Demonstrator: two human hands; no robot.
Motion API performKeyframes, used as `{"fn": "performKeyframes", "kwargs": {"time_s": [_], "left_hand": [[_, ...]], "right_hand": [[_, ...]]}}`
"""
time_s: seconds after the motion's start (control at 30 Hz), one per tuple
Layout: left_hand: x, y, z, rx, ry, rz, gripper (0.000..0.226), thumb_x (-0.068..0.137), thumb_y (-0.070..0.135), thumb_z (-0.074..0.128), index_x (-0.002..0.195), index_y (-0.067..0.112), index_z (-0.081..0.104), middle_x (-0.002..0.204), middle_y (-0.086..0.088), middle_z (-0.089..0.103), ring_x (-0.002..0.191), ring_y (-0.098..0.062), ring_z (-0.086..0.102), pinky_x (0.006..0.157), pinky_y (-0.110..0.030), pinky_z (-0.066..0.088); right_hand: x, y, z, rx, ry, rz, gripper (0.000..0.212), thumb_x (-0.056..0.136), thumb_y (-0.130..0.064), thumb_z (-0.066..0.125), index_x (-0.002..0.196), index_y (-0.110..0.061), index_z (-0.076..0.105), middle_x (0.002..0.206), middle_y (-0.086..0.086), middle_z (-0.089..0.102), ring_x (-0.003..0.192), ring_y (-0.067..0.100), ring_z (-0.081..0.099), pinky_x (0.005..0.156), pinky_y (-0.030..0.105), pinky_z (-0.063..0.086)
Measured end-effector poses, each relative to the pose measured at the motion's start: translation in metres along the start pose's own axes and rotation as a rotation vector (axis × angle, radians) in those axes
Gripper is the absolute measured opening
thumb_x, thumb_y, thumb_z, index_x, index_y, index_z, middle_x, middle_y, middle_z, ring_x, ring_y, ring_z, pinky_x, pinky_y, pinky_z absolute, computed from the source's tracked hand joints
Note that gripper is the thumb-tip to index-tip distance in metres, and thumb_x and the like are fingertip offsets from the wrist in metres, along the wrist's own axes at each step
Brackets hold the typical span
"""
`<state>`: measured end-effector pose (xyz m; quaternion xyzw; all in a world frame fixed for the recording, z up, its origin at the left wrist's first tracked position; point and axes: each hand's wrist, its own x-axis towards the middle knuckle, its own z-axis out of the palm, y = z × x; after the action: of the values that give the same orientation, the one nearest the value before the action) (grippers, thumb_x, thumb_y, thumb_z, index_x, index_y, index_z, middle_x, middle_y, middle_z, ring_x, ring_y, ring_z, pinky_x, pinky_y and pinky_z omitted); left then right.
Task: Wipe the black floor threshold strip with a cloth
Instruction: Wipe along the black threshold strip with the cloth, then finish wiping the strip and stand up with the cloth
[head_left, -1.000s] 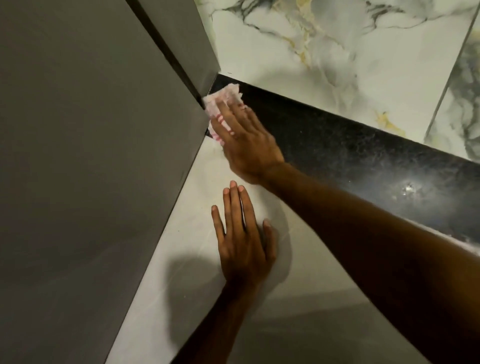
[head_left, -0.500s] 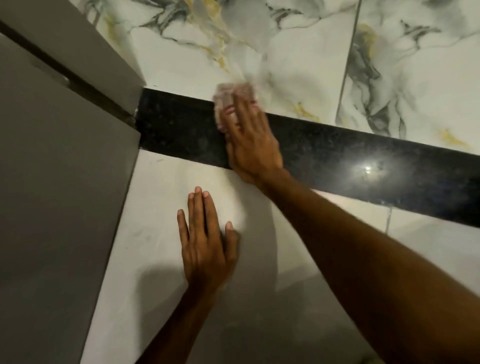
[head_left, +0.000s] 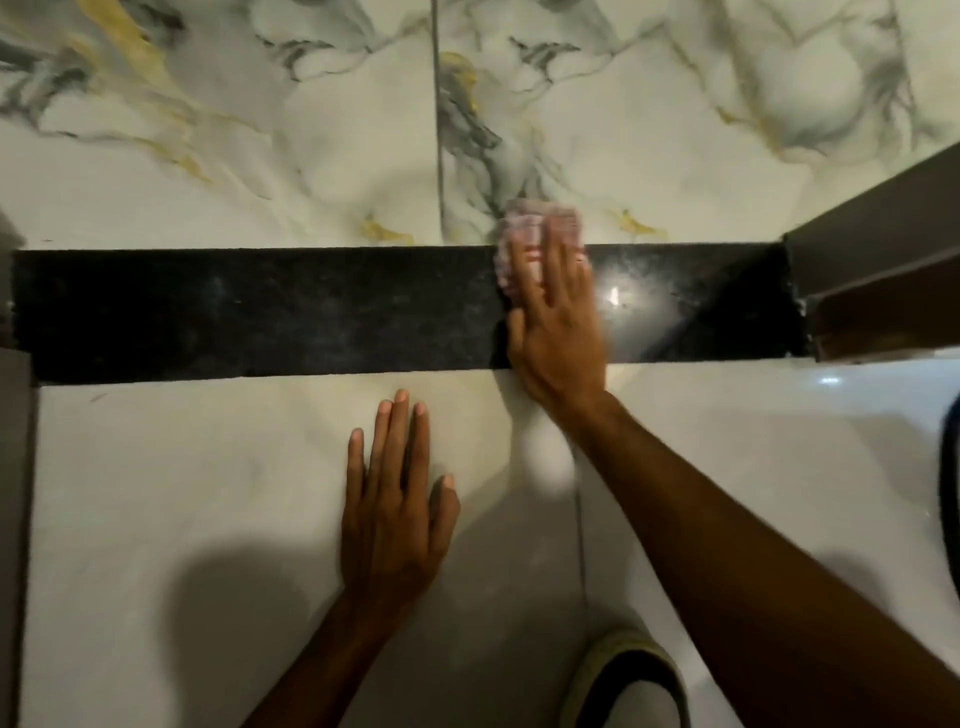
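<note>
The black threshold strip (head_left: 260, 312) runs left to right across the floor between marbled tiles and plain pale tiles. My right hand (head_left: 558, 332) lies flat on it right of centre, pressing a pink-and-white cloth (head_left: 519, 228) whose far edge sticks out past my fingertips onto the marbled tile. The hand and cloth are motion-blurred. My left hand (head_left: 395, 499) rests flat, fingers together, on the pale tile just in front of the strip, holding nothing.
A dark door frame (head_left: 872, 249) meets the strip's right end. A grey panel edge (head_left: 13, 467) borders the left side. A shoe tip (head_left: 628, 680) shows at the bottom. A light glare (head_left: 613, 296) sits on the strip right of my hand.
My right hand has slid the cloth rightward along the strip, away from the left corner. My view has turned right with it. The left hand stays planted on the pale tile.
</note>
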<state>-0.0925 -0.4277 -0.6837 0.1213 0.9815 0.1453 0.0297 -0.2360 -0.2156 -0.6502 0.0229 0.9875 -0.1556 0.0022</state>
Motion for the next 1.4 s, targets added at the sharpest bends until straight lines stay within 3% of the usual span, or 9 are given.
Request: {"fn": "performKeyframes", "kwargs": {"time_s": [0.1, 0.23, 0.4, 0.6, 0.73, 0.97, 1.13, 1.23, 1.4], "left_hand": [[0.009, 0.016, -0.001, 0.031, -0.042, 0.082, 0.072, 0.104, 0.038, 0.043, 0.167, 0.006, 0.032, 0.177, -0.019, 0.028, 0.165, -0.034, 0.028, 0.135, -0.056, 0.019], [0.024, 0.034, -0.001, 0.048, -0.107, 0.156, 0.071, 0.108, 0.044, 0.034, 0.169, 0.008, 0.025, 0.179, -0.018, 0.022, 0.166, -0.034, 0.023, 0.138, -0.05, 0.006], [0.049, 0.054, 0.015, 0.065, -0.131, 0.225, 0.072, 0.111, 0.049, 0.025, 0.173, 0.014, 0.013, 0.182, -0.014, 0.011, 0.17, -0.029, 0.01, 0.139, -0.045, -0.003], [0.059, 0.061, 0.011, 0.078, -0.16, 0.236, 0.073, 0.108, 0.046, 0.033, 0.172, 0.013, 0.017, 0.182, -0.012, 0.009, 0.169, -0.028, 0.009, 0.138, -0.042, -0.007], [0.059, 0.065, 0.007, 0.08, -0.186, 0.226, 0.073, 0.108, 0.046, 0.031, 0.171, 0.011, 0.019, 0.181, -0.015, 0.014, 0.168, -0.032, 0.015, 0.138, -0.044, -0.005], [0.06, 0.064, 0.007, 0.062, -0.262, 0.218, 0.075, 0.107, 0.05, 0.026, 0.173, 0.015, 0.014, 0.182, -0.014, 0.01, 0.169, -0.028, 0.007, 0.138, -0.047, -0.004], [0.056, 0.099, -0.071, 0.018, -0.492, 0.088, 0.09, 0.099, 0.063, 0.006, 0.172, 0.01, 0.011, 0.182, -0.016, 0.002, 0.17, -0.032, 0.003, 0.139, -0.051, 0.001], [0.031, 0.132, -0.162, -0.002, -0.523, 0.066, 0.092, 0.098, 0.066, 0.004, 0.172, 0.012, 0.009, 0.182, -0.016, 0.003, 0.169, -0.033, 0.004, 0.139, -0.053, 0.004], [-0.02, 0.198, -0.349, 0.01, -0.574, 0.2, 0.091, 0.104, 0.069, 0.002, 0.169, 0.009, 0.024, 0.177, -0.02, 0.024, 0.164, -0.037, 0.027, 0.133, -0.056, 0.021]], "right_hand": [[-0.05, 0.01, 0.001, 0.019, -0.021, -0.16, 0.064, 0.112, -0.028, 0.04, 0.172, -0.018, 0.019, 0.181, 0.011, 0.006, 0.17, 0.027, 0.001, 0.14, 0.046, 0.008], [-0.122, 0.057, -0.018, -0.012, 0.028, 0.041, 0.059, 0.113, -0.032, 0.04, 0.17, -0.02, 0.027, 0.181, 0.009, 0.014, 0.169, 0.024, 0.008, 0.137, 0.05, 0.022], [-0.045, 0.114, -0.037, -0.064, 0.129, 0.424, 0.058, 0.116, -0.033, 0.032, 0.171, -0.016, 0.021, 0.18, 0.016, 0.011, 0.169, 0.032, 0.007, 0.137, 0.051, 0.017], [-0.035, 0.126, -0.036, -0.032, 0.053, 0.136, 0.059, 0.115, -0.039, 0.037, 0.17, -0.026, 0.024, 0.18, 0.009, 0.015, 0.169, 0.029, 0.01, 0.138, 0.047, 0.016], [-0.086, 0.154, -0.042, -0.053, 0.157, 0.422, 0.057, 0.114, -0.033, 0.041, 0.168, -0.022, 0.031, 0.179, 0.014, 0.019, 0.167, 0.034, 0.017, 0.134, 0.053, 0.03], [-0.076, 0.141, -0.048, -0.072, 0.219, 0.569, 0.058, 0.112, -0.018, 0.044, 0.169, -0.019, 0.03, 0.178, 0.013, 0.02, 0.165, 0.033, 0.023, 0.129, 0.049, 0.04], [-0.135, 0.08, -0.091, 0.029, -0.264, 0.715, 0.079, 0.107, -0.006, 0.054, 0.171, -0.013, 0.009, 0.179, 0.022, -0.001, 0.166, 0.046, 0.007, 0.135, 0.058, 0.019], [-0.171, 0.04, -0.171, 0.314, -0.517, 0.869, 0.065, 0.109, -0.004, 0.046, 0.17, -0.019, 0.025, 0.177, 0.015, 0.024, 0.162, 0.034, 0.028, 0.135, 0.043, 0.026], [-0.231, -0.041, -0.358, 0.61, -0.427, 0.918, 0.051, 0.112, -0.007, 0.049, 0.161, -0.02, 0.046, 0.164, 0.006, 0.05, 0.153, 0.024, 0.047, 0.131, 0.034, 0.034]]}}
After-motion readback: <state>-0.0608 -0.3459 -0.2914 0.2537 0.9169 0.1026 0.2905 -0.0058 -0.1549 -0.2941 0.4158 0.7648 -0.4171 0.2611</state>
